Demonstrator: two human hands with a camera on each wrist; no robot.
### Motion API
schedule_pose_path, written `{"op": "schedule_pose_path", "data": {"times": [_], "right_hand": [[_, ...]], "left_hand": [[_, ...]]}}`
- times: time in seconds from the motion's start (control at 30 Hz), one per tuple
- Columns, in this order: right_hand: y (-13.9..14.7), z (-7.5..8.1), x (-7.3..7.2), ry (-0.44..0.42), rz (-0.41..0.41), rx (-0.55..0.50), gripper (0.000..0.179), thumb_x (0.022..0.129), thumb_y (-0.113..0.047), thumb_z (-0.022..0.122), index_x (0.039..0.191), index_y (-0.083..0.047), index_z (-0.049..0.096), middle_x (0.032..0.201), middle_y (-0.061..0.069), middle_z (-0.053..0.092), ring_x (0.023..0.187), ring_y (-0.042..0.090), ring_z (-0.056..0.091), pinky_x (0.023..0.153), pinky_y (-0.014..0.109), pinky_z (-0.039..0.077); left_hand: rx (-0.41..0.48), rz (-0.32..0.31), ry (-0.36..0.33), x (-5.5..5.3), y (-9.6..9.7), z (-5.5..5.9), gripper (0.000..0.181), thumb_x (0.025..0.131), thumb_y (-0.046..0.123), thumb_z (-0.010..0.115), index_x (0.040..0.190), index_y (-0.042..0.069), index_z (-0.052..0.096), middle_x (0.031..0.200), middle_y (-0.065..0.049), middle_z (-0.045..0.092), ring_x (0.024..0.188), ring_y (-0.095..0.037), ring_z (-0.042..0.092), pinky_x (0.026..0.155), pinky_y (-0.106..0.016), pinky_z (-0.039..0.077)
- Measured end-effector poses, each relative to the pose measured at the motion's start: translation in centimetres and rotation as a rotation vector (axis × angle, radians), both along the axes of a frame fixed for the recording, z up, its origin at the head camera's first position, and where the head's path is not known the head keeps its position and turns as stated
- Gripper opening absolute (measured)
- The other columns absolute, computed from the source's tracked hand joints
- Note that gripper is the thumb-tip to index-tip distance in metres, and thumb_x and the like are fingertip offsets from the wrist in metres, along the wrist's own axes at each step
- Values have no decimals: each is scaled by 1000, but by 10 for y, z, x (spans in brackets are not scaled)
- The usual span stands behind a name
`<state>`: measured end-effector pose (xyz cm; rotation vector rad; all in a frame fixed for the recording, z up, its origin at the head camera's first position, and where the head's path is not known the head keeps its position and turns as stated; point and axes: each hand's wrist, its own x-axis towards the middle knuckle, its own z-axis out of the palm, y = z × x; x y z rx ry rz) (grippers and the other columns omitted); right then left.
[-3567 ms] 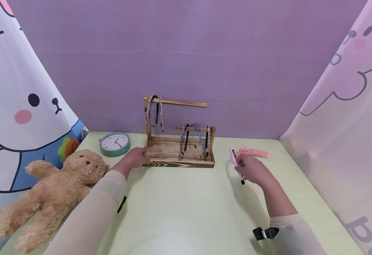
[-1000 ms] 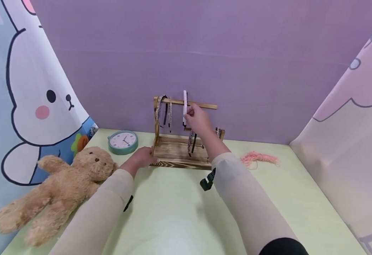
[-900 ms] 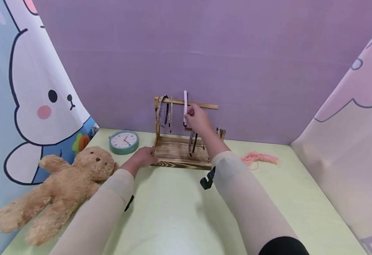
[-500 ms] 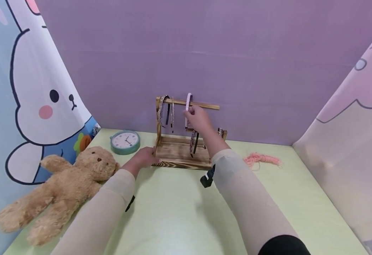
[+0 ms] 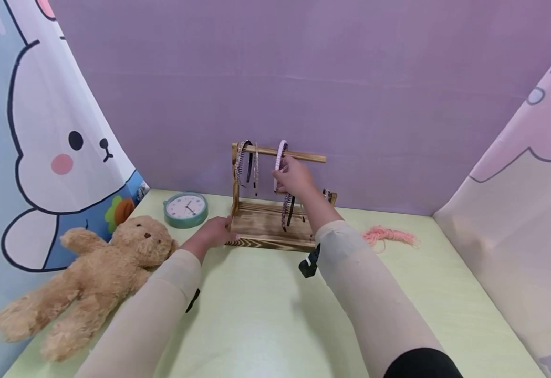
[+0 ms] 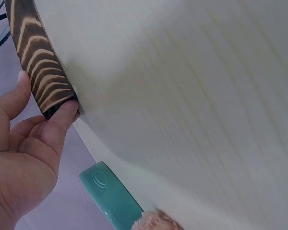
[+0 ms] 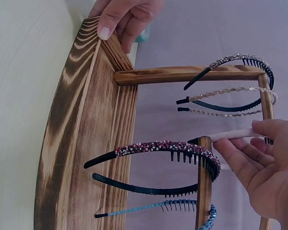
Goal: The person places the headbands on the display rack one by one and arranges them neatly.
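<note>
My right hand point(image 5: 295, 178) pinches a pale pink headband point(image 5: 281, 152) between thumb and fingers. The headband straddles the upper bar of a wooden rack point(image 5: 258, 223), right of a sparkly silver headband point(image 7: 240, 57) and a thin gold one point(image 7: 225, 92) hanging there. My left hand point(image 6: 29, 148) grips the rack's near left corner, thumb on one side and fingers on the other. On the lower bar hang a red-and-white beaded headband point(image 7: 168, 144) and a blue one point(image 7: 134, 209). Another sparkly headband point(image 5: 326, 195) there is mostly hidden behind my right arm.
Left of the rack lies a round teal clock point(image 5: 185, 210). A brown teddy bear point(image 5: 110, 273) is sprawled at the table's left side. Pink yarn point(image 5: 391, 235) lies on the right. A purple backdrop point(image 5: 275, 79) stands close behind the rack.
My right hand brought the pale pink headband from beside the yarn up to the upper bar. Over the last second it has shifted slightly right and turned a little. My left hand stays on the corner.
</note>
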<state>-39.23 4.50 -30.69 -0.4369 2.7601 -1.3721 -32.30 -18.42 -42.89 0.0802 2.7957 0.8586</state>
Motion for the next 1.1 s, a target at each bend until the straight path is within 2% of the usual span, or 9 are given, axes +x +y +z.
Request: {"op": "schedule_pose_path", "data": {"times": [0.13,0.3,0.47,0.53,0.67,0.87,1.1], "right_hand": [[2,0,1,-21,12,1,40,97,-25,63,130,-6,50,114,13,63,90,29,72,76,35,61],[3,-1,2,-16,22,48,52,98,-26,62,143,-8,45,114,10,63,87,25,71,72,31,61],[3,-3,1,1,37,46,40,97,-26,62,131,-8,53,110,9,62,88,26,71,73,32,61],[4,-4,1,8,42,49,31,97,-26,62,122,-7,57,110,10,62,88,26,71,73,32,61],[5,-3,1,-2,37,64,25,97,-28,63,111,-8,58,108,9,63,87,24,71,72,31,61],[6,2,3,-23,48,98,27,97,-30,63,111,-7,59,109,10,64,89,26,71,77,37,60],[4,3,1,-45,79,39,23,98,-26,62,108,-6,58,104,11,66,89,26,71,76,36,61]], "left_hand": [[-10,-7,3,0,0,-1,75,96,33,63,154,3,27,153,-24,37,140,-42,36,117,-53,28],[-9,-3,-12,-2,0,-2,75,95,32,64,155,5,27,154,-23,36,140,-41,36,116,-53,29],[-2,6,-22,-3,1,-2,75,95,32,64,155,5,27,154,-23,35,140,-41,36,116,-52,29],[1,6,-22,-2,1,-2,75,96,32,63,154,4,27,154,-23,36,140,-41,36,116,-52,30],[0,5,-22,-3,1,-2,75,95,32,64,154,5,27,154,-23,36,140,-40,38,116,-52,30],[5,16,-48,-2,-3,0,76,96,34,62,155,4,24,156,-22,31,143,-41,31,117,-53,27],[0,18,-44,0,-6,1,76,97,33,62,155,4,23,156,-23,31,143,-42,30,117,-54,26]]}}
